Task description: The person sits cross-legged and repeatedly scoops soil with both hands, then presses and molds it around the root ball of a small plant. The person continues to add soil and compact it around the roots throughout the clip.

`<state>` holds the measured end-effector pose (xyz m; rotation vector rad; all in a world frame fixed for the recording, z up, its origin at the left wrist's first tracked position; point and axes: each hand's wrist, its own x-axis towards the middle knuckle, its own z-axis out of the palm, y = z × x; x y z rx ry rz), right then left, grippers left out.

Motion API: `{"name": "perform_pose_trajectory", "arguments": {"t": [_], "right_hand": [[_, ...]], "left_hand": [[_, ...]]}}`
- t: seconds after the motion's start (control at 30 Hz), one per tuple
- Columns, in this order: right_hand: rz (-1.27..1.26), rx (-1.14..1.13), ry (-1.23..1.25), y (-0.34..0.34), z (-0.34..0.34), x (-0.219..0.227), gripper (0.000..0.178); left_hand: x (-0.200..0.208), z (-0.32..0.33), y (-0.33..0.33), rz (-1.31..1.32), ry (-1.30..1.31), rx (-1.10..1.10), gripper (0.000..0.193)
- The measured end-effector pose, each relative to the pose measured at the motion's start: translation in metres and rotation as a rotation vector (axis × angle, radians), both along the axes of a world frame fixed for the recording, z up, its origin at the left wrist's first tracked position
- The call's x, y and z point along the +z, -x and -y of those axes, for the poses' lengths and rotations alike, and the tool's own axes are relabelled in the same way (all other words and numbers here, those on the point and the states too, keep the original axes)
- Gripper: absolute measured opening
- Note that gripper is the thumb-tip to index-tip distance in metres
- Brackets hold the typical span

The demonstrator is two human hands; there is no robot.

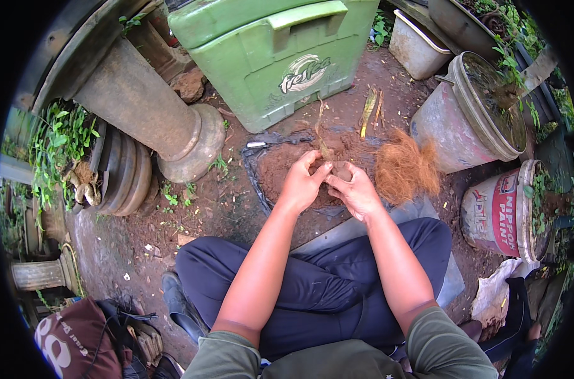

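A thin, brownish plant stem (322,136) rises from between my two hands, its lower end in a lump of soil (341,172). My left hand (303,183) closes on the base of the stem from the left, thumb and fingers bent. From the right my right hand (356,191) is closed around the soil lump, its thumb nearly touching the left thumb. Both are just above a heap of loose brown soil (277,165) spread on a black plastic sheet (250,172). The fingers partly hide where stem and lump meet.
Orange-brown coconut fibre (406,167) lies right of the soil. Beyond stands a green cooler box (268,69). Water fills a grey bucket (457,120) at right, near a paint pail (499,211). A stone pedestal (151,104) is at left. Yellowed leaf strips (368,114) lie behind.
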<state>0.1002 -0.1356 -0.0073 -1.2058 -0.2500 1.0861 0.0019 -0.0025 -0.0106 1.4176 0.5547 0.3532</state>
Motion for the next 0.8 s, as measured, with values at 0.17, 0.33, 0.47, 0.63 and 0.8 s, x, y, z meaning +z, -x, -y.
{"name": "perform_pose_trajectory", "arguments": {"t": [0.17,0.33,0.47,0.63,0.8], "right_hand": [[-0.168,0.019,-0.361,-0.008,0.005,0.005,0.068],[-0.408,0.073,-0.524,-0.019,0.012,0.012,0.085],[-0.460,0.149,-0.662,-0.022,0.012,0.012,0.088],[-0.526,0.141,-0.638,-0.021,0.010,0.014,0.086],[-0.159,0.056,-0.281,-0.029,0.012,0.013,0.067]], "left_hand": [[0.000,-0.002,-0.001,0.100,0.042,0.026,0.043],[0.011,-0.007,0.005,0.180,0.282,0.062,0.044],[0.021,-0.007,0.007,0.240,0.232,-0.039,0.048],[0.026,-0.005,0.006,0.150,0.158,-0.038,0.045],[0.021,-0.009,0.005,0.085,0.292,0.169,0.037]]}}
